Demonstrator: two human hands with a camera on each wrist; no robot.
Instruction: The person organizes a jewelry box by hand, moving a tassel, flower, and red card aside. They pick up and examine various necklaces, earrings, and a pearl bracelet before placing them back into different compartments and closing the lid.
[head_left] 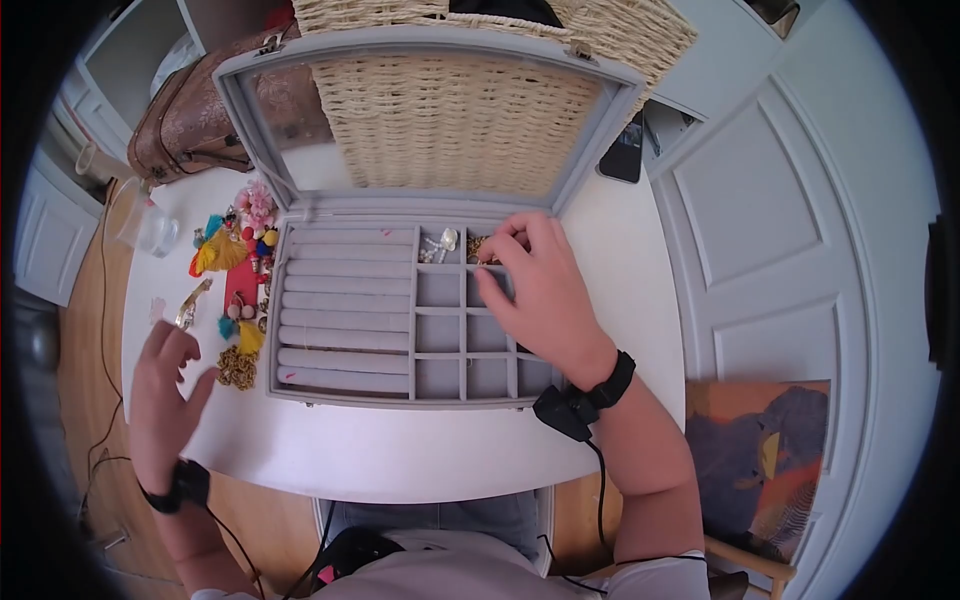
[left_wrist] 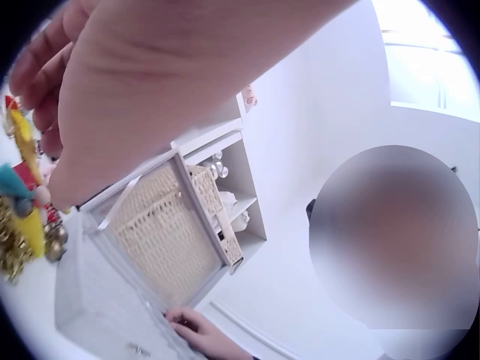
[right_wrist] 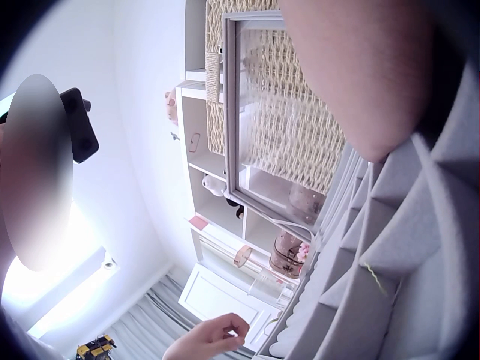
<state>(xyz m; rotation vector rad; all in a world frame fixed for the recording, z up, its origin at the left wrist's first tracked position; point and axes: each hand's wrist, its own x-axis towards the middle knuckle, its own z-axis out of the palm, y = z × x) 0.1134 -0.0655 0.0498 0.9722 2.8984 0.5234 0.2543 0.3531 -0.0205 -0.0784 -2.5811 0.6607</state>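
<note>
My right hand (head_left: 545,285) reaches into a top-row compartment of the grey jewelry box (head_left: 345,395), its fingers curled. Gold chain (head_left: 475,245) shows at the fingertips, which pinch at it; the hand covers most of that compartment. In the neighbouring compartment lies a pearl piece with a white flower-like end (head_left: 448,240). My left hand (head_left: 165,395) hovers left of the box with loosely bent fingers and nothing in them. Close to it are a gold-toned bracelet-like piece (head_left: 190,303) and a heap of gold chain (head_left: 237,368).
Colourful tassel jewelry (head_left: 220,250) and a pink flower piece (head_left: 255,203) crowd the box's left side. The box's glass lid (head_left: 440,45) stands raised against a woven basket (head_left: 650,35). A clear container (head_left: 158,235) is at far left, a phone (head_left: 622,150) at back right.
</note>
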